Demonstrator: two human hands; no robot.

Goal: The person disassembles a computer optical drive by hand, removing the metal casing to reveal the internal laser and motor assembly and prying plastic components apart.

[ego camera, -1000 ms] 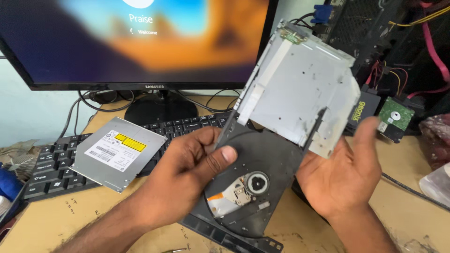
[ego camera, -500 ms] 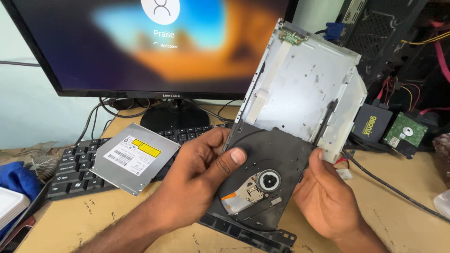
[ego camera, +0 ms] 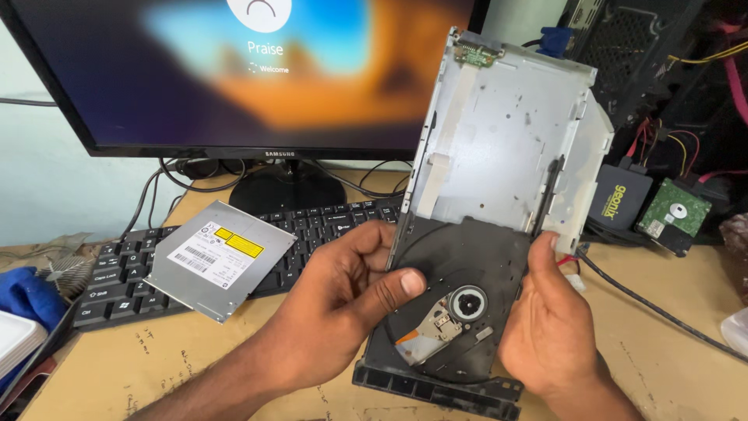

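Both hands, left hand (ego camera: 343, 300) and right hand (ego camera: 549, 327), grip an opened optical drive (ego camera: 483, 234) (tray seemingly extended).

The optical drive's casing (ego camera: 506, 148) is dull silver, scuffed with grey specks; its tray (ego camera: 460, 312) is matte black. A silver drive (ego camera: 220, 257) wears a white label with a yellow patch. The keyboard (ego camera: 117, 273) is black, the table (ego camera: 156, 366) tan, the cloth (ego camera: 27, 296) blue.

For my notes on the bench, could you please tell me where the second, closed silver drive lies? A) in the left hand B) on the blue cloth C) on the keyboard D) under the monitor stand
C: the closed silver drive rests on the black keyboard, apart from both hands, which hold the open drive.
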